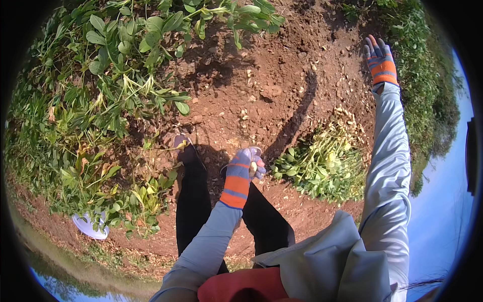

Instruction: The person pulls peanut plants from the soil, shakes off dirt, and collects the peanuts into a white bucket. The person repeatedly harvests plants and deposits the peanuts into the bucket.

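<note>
My left hand [241, 173], in a grey and orange knit glove, is closed around a few pale peanut pods [253, 168] in front of my legs. Far off to the right, my right hand [380, 62] wears a matching glove and is stretched out with its fingers apart, holding nothing. Between the two hands, a heap of pulled peanut plants [324, 166] lies on the reddish soil, its pods [344, 120] towards the top right. Loose pods [244, 114] are scattered on the ground beyond my left hand.
Leafy peanut plants [113, 71] cover the ground at the left and top. A white plastic tub [90, 225] stands partly behind leaves at the lower left. My shoe [185, 149] is beside the plants. Taller greenery [419, 79] borders the right side.
</note>
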`<act>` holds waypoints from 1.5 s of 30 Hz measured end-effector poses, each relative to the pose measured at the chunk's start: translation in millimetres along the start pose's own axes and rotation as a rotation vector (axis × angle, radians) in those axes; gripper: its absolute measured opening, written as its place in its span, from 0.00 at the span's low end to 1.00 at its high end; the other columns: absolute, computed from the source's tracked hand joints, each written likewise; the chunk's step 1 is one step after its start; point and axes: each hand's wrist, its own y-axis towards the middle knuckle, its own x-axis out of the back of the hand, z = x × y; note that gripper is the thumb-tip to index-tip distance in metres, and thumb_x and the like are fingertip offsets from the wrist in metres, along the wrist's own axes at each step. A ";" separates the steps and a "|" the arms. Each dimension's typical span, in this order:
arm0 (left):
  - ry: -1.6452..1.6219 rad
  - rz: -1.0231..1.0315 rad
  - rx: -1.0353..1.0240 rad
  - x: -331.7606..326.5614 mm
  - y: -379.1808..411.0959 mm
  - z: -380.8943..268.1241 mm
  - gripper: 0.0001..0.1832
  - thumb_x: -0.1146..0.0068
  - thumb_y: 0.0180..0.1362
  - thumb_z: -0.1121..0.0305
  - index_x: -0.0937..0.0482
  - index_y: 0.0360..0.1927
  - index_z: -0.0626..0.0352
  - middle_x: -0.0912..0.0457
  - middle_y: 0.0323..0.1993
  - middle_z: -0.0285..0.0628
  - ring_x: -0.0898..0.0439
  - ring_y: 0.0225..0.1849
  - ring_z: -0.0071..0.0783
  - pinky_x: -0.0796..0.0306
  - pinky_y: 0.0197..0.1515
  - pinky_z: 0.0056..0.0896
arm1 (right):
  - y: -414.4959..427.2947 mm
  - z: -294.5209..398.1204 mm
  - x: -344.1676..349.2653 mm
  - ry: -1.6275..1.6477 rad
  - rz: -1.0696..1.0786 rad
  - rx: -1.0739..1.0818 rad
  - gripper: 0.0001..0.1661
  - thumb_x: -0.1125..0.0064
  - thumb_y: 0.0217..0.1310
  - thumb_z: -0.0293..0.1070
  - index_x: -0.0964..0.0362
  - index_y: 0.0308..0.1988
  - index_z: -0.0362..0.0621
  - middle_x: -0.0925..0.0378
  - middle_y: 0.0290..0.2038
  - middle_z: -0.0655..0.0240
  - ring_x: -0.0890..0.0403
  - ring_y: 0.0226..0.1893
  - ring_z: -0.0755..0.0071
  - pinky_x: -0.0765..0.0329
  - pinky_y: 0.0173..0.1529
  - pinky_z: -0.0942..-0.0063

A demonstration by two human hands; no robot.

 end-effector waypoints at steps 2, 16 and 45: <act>0.016 0.048 -0.071 -0.3 -2.3 -4.2 0.14 0.60 0.57 0.62 0.35 0.41 0.61 0.28 0.20 0.42 0.29 0.18 0.29 0.33 0.17 0.27 | -25.6 -46.0 -45.1 -0.433 0.221 -0.412 0.21 0.58 0.59 0.43 0.40 0.47 0.41 0.29 0.42 0.56 0.25 0.40 0.62 0.26 0.41 0.70; -0.187 0.031 -0.136 25.8 -27.2 -20.3 0.11 0.56 0.55 0.73 0.31 0.43 0.62 0.26 0.21 0.39 0.28 0.19 0.23 0.35 0.17 0.19 | -210.9 -277.7 -314.0 -1.728 1.628 0.362 0.19 0.60 0.55 0.42 0.30 0.40 0.41 0.26 0.36 0.55 0.26 0.38 0.57 0.30 0.42 0.68; -0.101 0.014 -0.211 43.5 -42.1 -0.7 0.10 0.58 0.57 0.67 0.29 0.41 0.55 0.27 0.19 0.34 0.30 0.17 0.20 0.36 0.15 0.19 | -205.0 -209.8 -203.9 -1.535 0.492 -0.092 0.33 0.54 0.52 0.53 0.38 0.45 0.32 0.26 0.33 0.50 0.26 0.37 0.50 0.31 0.42 0.67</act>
